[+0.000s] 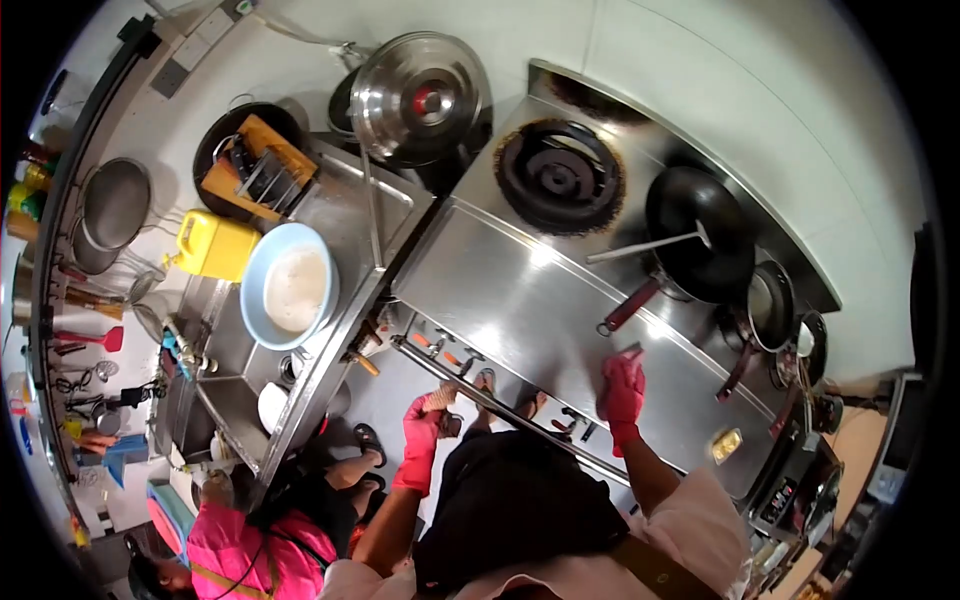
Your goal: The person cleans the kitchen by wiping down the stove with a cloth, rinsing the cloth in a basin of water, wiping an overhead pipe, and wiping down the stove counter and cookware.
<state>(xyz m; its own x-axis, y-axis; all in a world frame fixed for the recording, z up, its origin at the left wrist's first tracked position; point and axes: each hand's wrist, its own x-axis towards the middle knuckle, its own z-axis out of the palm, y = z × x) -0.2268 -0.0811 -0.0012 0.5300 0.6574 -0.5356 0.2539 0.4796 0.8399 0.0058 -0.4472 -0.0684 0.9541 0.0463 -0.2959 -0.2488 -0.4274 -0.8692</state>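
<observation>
My left hand [420, 437], in a pink rubber glove, is closed around a brownish, rough-looking pad [439, 399], perhaps a scouring pad or cloth. It hangs in front of the stove's front rail, below the knobs. My right hand [622, 396], gloved in the same pink, presses down on the steel stove top [520, 300]. Its fingers are bunched together over a small pinkish piece that I cannot make out. Beyond it, a black wok [700, 240] with a dark red handle sits on the stove, a long metal ladle resting across it.
At left, another person in a pink top [265, 550] stands at the sink [240, 395]. A blue basin [250, 300] and yellow jug [222, 247] stand on the drainboard. A blackened burner [560, 176], smaller pans [770, 305] and a yellow sponge [726, 445] are on the stove.
</observation>
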